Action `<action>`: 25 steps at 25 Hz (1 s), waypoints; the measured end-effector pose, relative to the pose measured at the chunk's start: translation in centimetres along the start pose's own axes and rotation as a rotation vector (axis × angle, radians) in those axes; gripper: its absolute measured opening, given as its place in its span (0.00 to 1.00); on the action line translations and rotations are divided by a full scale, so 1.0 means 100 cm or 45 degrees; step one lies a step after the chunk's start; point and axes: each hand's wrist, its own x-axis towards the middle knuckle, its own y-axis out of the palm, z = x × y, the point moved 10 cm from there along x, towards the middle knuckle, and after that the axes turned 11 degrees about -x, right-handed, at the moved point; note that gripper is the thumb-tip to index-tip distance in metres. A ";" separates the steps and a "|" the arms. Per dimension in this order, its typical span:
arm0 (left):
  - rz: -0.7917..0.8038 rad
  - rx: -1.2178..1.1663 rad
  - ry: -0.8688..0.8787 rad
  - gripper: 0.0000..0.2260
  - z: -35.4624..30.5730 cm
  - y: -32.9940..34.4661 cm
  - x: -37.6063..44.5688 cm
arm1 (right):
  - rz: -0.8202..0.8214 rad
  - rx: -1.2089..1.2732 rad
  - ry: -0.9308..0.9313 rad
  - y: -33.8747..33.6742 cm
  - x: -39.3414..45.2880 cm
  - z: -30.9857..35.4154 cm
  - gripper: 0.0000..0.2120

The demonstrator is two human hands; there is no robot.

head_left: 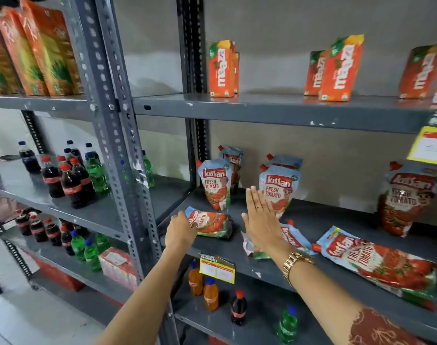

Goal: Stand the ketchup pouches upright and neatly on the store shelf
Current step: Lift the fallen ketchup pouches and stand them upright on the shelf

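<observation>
Centre frame: left hand [181,230] curls onto the flat-lying red-and-blue plastic ketchup pouch [211,224], grip uncertain; right hand [259,220] open, empty—best lift by spout end, seat base flat on grey metal shelf [319,220].

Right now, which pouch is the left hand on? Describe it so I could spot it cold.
Find the grey middle shelf holding the ketchup pouches. At its front left corner, ahead of the upright pouch, one small pouch lies flat under the left hand. It is the leftmost fallen one; the other fallen pouches lie right of the right hand.
</observation>
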 end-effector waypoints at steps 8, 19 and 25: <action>0.051 -0.702 -0.557 0.14 0.075 0.048 0.037 | 0.450 0.104 0.108 0.089 0.041 0.029 0.22; 0.020 -0.633 -0.615 0.16 0.091 0.039 0.060 | 0.987 0.961 0.673 0.131 0.015 0.056 0.17; 0.008 -0.794 -0.582 0.12 0.098 0.036 0.059 | 0.891 1.377 1.025 0.130 -0.003 0.060 0.15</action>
